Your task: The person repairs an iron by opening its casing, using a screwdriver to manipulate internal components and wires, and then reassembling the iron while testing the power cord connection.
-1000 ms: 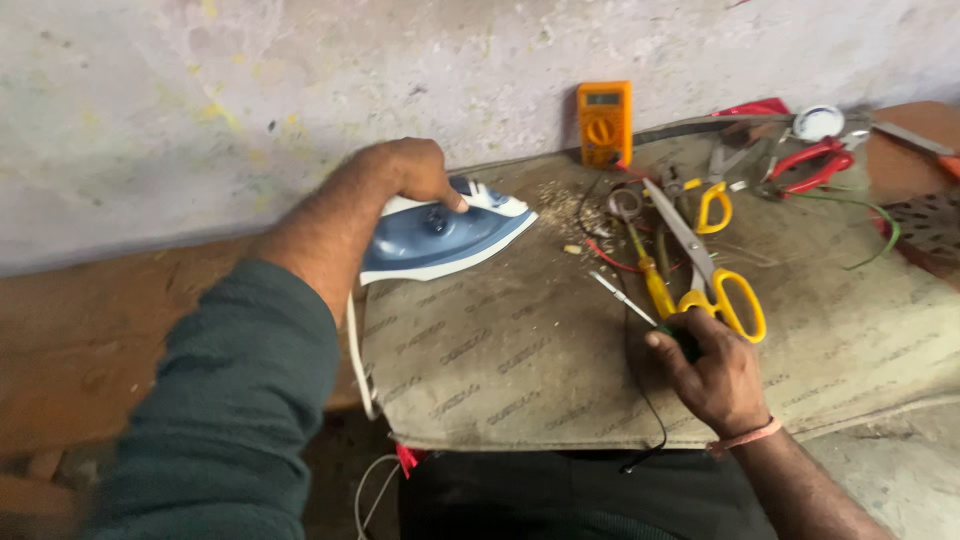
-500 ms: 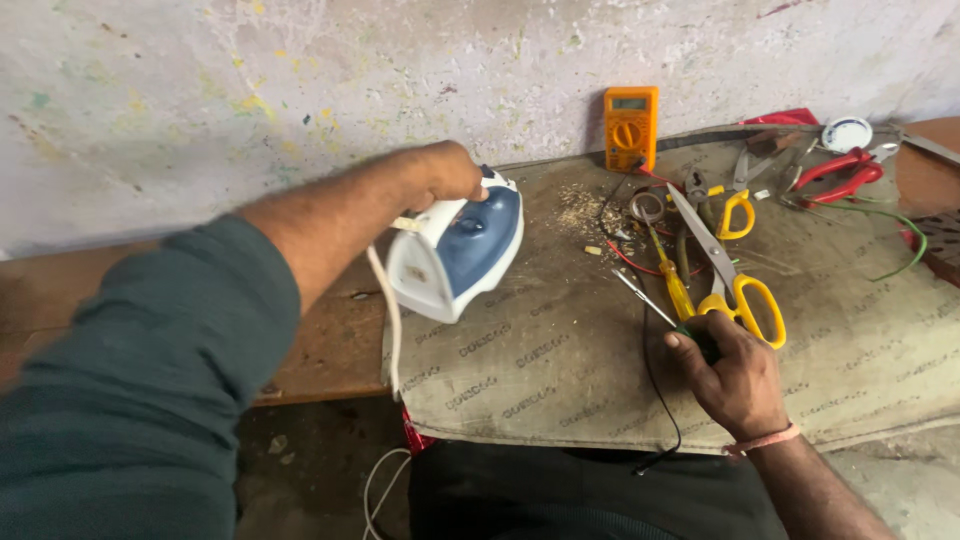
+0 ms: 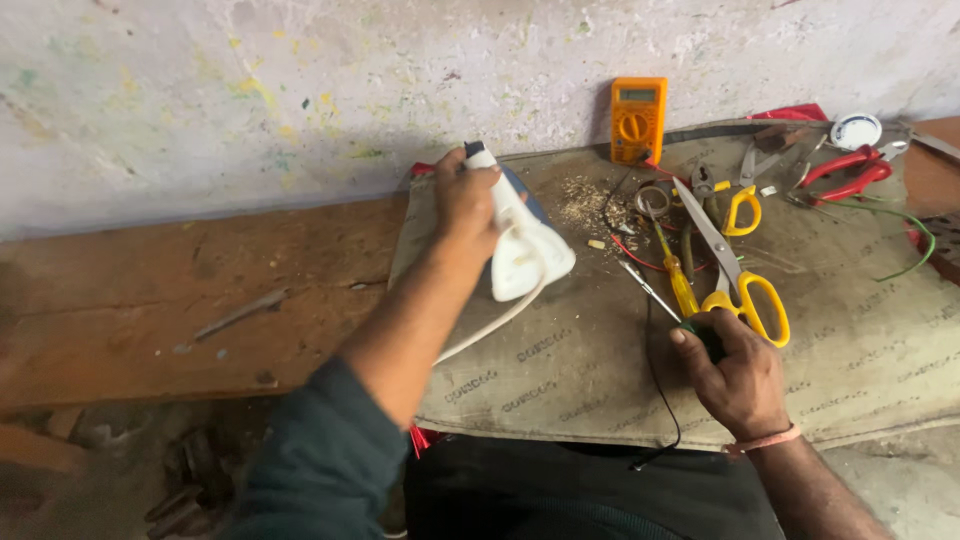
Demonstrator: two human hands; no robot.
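left hand (image 3: 465,195) fingers wrapped on iron (image 3: 520,245), now tipped upright from flat | right hand (image 3: 735,375) still pinching dark tool (image 3: 705,338) on desk (image 3: 600,370)

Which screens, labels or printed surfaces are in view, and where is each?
Multimeter: leaning on the wall behind the mat, orange box with a small grey screen above a round dial.
Mat: grey-brown sheet over the bench, repeated dark printed marks, under both hands.
Round white disc: far right by the wall, white with a dark mark, too small to tell more.
No packages or signs.
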